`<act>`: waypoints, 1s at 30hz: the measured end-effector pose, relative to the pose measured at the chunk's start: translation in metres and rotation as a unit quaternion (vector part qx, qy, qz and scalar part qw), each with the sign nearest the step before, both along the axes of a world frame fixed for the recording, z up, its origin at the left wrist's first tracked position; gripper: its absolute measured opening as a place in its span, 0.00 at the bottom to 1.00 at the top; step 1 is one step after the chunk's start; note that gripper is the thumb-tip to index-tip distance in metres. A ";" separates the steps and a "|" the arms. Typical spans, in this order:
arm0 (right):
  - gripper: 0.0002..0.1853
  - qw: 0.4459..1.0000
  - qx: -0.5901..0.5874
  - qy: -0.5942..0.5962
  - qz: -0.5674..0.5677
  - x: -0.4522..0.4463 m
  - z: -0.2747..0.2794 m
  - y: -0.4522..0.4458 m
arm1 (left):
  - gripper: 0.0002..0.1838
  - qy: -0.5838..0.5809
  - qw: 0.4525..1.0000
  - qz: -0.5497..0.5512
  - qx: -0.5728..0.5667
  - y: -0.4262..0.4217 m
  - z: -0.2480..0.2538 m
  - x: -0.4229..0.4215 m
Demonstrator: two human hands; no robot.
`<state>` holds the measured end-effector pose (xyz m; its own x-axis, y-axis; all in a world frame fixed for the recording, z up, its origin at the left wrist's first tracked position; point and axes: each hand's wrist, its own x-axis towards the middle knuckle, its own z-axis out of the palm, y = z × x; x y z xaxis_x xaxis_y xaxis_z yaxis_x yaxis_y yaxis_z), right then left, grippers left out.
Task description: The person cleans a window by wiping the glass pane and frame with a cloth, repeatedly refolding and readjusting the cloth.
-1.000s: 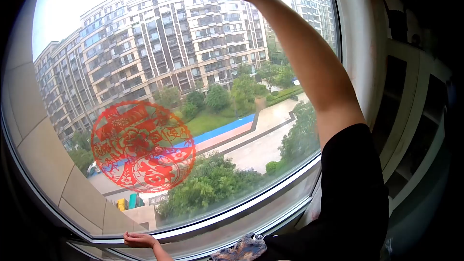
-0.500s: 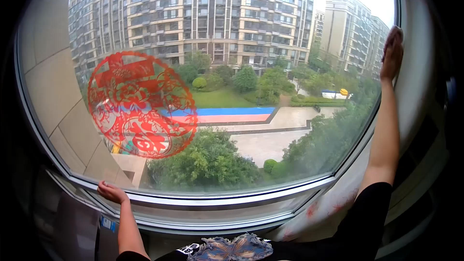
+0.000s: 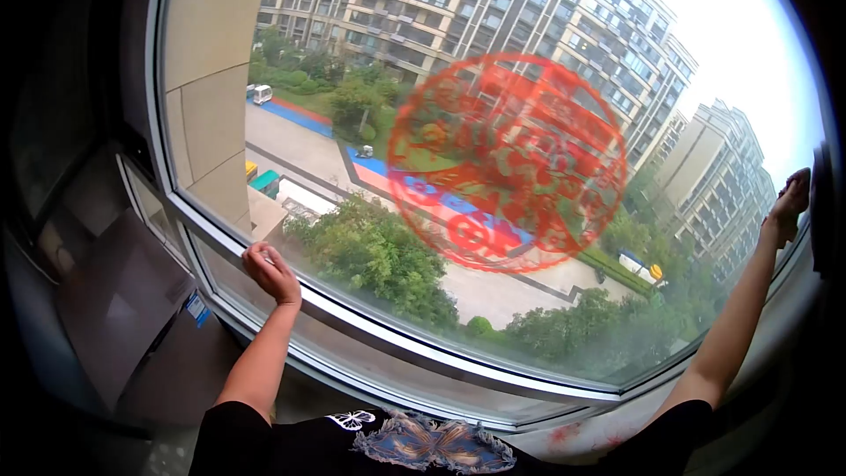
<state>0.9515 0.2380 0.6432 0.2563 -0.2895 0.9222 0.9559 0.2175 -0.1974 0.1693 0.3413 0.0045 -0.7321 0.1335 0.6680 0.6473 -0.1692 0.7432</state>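
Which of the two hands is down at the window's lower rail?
The left hand, at the lower rail; the right hand is raised higher, out to the far right.

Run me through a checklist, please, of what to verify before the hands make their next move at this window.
1. Left hand at the frame: ok, by the lower rail.
2. Right hand near the glass's right edge: ok.
3. Cloth in the right hand: cannot tell, too small and dark.
4. Red decoration clear of both hands: ok, it lies between them.
5. Glass free of haze: not ok, looks hazy at lower right.
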 end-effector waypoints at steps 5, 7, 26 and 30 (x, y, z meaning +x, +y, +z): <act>0.25 0.974 -0.042 0.015 -0.223 -0.273 0.006 0.022 | 0.05 0.025 0.997 -0.068 0.017 -0.008 0.006 -0.004; 0.37 0.950 -0.060 0.070 -0.299 -0.355 0.014 0.034 | 0.06 0.002 0.992 -0.125 0.017 -0.011 0.004 -0.007; 0.22 0.728 -0.108 -0.677 0.011 -0.872 -0.210 0.156 | 0.09 0.174 0.964 -0.185 0.075 0.041 0.034 -0.208; 0.22 0.727 -0.081 -0.681 -0.037 -0.846 -0.134 0.162 | 0.12 0.158 0.961 -0.209 0.086 0.037 0.031 -0.214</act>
